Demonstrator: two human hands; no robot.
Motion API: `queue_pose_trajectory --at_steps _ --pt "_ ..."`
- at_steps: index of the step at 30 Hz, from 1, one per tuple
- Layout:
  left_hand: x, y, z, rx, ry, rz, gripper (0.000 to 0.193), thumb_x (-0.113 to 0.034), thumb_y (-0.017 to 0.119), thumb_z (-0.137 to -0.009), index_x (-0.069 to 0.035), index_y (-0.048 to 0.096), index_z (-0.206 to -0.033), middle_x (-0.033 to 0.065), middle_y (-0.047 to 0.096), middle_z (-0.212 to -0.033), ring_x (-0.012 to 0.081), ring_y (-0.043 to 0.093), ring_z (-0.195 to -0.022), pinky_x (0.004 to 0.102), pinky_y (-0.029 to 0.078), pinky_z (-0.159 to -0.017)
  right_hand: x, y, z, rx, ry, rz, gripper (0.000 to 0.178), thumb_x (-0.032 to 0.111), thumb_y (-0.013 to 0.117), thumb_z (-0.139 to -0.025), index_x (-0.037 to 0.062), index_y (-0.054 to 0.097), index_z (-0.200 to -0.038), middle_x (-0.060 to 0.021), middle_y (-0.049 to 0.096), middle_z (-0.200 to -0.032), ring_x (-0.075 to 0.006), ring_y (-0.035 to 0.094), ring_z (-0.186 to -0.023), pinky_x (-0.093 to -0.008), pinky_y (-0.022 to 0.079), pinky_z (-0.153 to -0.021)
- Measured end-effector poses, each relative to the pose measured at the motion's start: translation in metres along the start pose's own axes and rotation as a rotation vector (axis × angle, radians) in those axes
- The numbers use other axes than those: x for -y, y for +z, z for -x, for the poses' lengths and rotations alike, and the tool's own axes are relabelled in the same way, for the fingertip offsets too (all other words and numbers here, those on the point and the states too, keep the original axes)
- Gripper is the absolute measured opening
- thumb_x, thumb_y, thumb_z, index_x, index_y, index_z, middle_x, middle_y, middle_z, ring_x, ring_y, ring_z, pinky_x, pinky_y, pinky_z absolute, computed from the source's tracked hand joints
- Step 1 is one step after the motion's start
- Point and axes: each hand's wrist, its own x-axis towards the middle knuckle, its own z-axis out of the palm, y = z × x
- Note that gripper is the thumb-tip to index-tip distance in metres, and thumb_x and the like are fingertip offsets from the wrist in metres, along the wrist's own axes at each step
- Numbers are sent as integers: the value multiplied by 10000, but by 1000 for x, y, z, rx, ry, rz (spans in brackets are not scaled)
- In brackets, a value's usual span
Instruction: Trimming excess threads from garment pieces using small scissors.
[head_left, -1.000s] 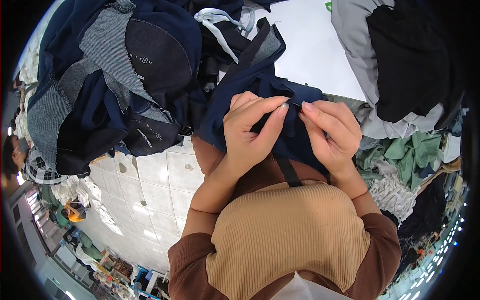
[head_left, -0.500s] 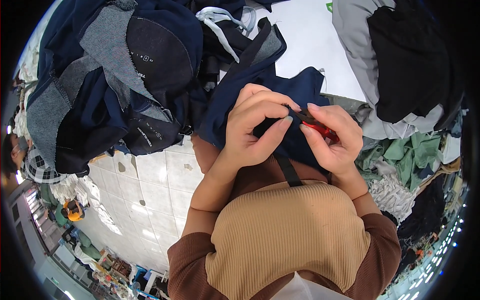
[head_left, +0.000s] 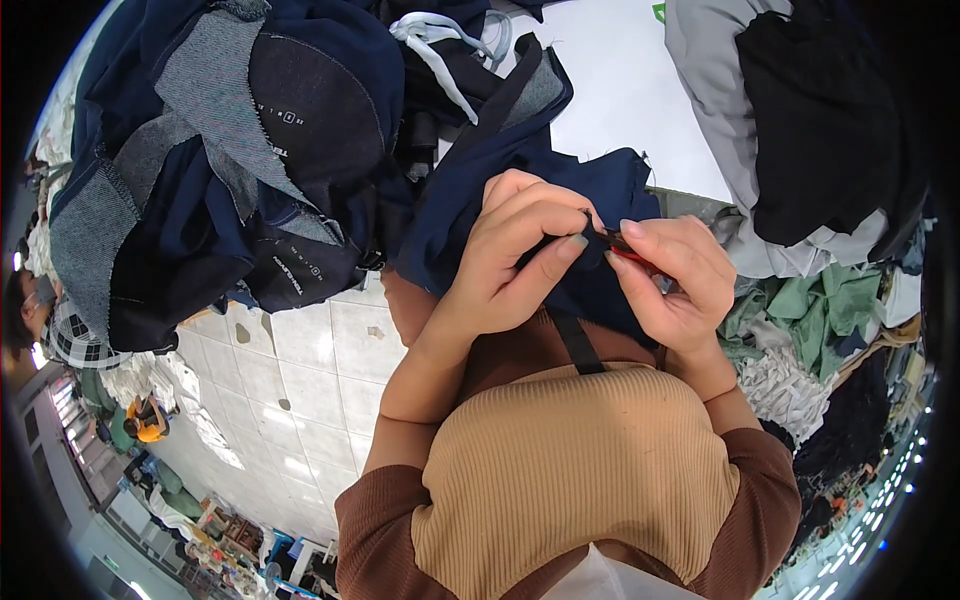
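In front of my chest, my left hand [head_left: 515,255] pinches a dark edge of a navy garment [head_left: 612,182] between thumb and forefinger. My right hand [head_left: 685,285] is closed around small red thread snips [head_left: 640,262]. Their dark blades point left, toward the pinched edge, with the tip close to my left fingertips. Whether the tip touches the cloth I cannot tell. The rest of the navy cloth spreads behind and below both hands, and loose threads stick out at its far edge.
A big heap of navy and grey garments [head_left: 320,110] lies at the left, with a pale blue strip [head_left: 440,60] beside it. A white tabletop [head_left: 640,90] lies ahead. Grey and black cloth [head_left: 820,130] hangs at the right, above green pieces [head_left: 815,305] and white scraps [head_left: 785,385].
My right hand has shifted slightly right with the snips, which have turned so less red shows. My left fingers have moved a little right, and the cloth's far edge has shifted.
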Motion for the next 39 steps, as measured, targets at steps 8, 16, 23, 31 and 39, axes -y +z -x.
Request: queue_pose_trajectory --at_steps 8,16,23,31,39 --pt "-2 2 3 -31 -51 71 51 -75 606 -829 -50 599 -873 35 640 -930 189 484 -805 301 322 -798 -5 0 4 -8 -74 38 337 -33 740 -649 53 686 -970 -47 665 -761 -176 591 -583 -252 390 -509" --pt "3 6 0 149 8 -105 58 -83 616 -823 -55 602 -872 35 635 -932 184 486 -826 314 292 -818 5 1 9 -113 151 -193 348 -66 716 -677 -42 648 -1017 -139 656 -811 -176 613 -656 -223 460 -553" --pt "1 0 0 -45 -28 125 65 -77 594 -843 -44 586 -897 78 575 -1078 192 484 -869 309 338 -859 3 -7 20 -176 449 -432 420 -36 655 -782 -36 534 -1185 -69 586 -1011 -78 515 -798 -176 408 -728" --pt "3 2 9 -17 -253 321 82 -54 592 -865 -17 595 -939 67 586 -936 177 523 -858 283 372 -846 9 1 10 -5 456 -426 419 -27 666 -788 -13 549 -1189 -49 590 -1080 -57 546 -870 -171 433 -775" --pt "4 5 8 -98 -254 202 152 -81 659 -818 -30 639 -959 41 615 -875 147 546 -804 261 331 -774 8 1 -2 53 320 -159 376 -53 682 -740 -4 628 -1109 -68 606 -812 -98 533 -667 -205 418 -585"
